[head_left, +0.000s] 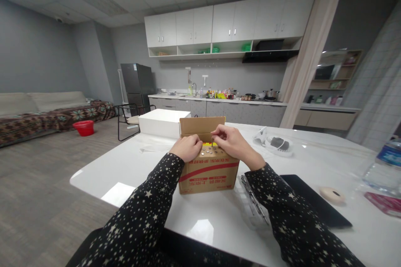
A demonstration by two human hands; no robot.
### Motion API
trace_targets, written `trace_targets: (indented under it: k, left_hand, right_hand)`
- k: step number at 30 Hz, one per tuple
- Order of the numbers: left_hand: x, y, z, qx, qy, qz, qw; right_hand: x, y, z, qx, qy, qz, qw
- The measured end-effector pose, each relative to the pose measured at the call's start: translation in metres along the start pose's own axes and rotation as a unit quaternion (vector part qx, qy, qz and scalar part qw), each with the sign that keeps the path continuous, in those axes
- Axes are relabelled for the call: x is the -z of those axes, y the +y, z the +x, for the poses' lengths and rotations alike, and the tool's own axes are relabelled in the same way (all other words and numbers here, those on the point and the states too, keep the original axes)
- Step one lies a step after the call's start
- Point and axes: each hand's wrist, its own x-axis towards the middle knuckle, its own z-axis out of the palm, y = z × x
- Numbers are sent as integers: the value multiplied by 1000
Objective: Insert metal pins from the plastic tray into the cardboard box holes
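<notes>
A cardboard box (208, 179) with a red stripe and printed characters stands on the white table, its back flap (202, 125) raised. Several small round silver pieces (207, 152) sit on its top face; I cannot make out whether they are screw heads. My left hand (188, 148) grips the box's top left edge with curled fingers. Above the silver pieces, my right hand (232, 139) pinches a small thin metal piece (212, 141), held upright with its lower end at the top face. Something yellow shows behind the pieces, mostly hidden.
A white box (163, 123) stands behind on the left. Right of the cardboard box lie a clear plastic tray with metal tools (254, 200), a black flat panel (316, 200), a beige rounded object (332, 194) and a water bottle (385, 166). A white coiled item (277, 143) lies farther back.
</notes>
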Motion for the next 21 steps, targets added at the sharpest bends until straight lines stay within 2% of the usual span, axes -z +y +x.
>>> trace_targets:
  k: [4, 9, 21]
  left_hand:
    - [1, 1, 0, 3, -2, -1, 1000]
    - [-1, 0, 1, 2, -8, -2, 1000]
    - [-1, -1, 2, 6, -11, -3, 1000]
  right_hand:
    - [16, -5, -2, 25, -58, -40, 997]
    - [27, -12, -5, 20, -90, -70, 993]
    - [29, -17, -2, -9, -112, -78, 991]
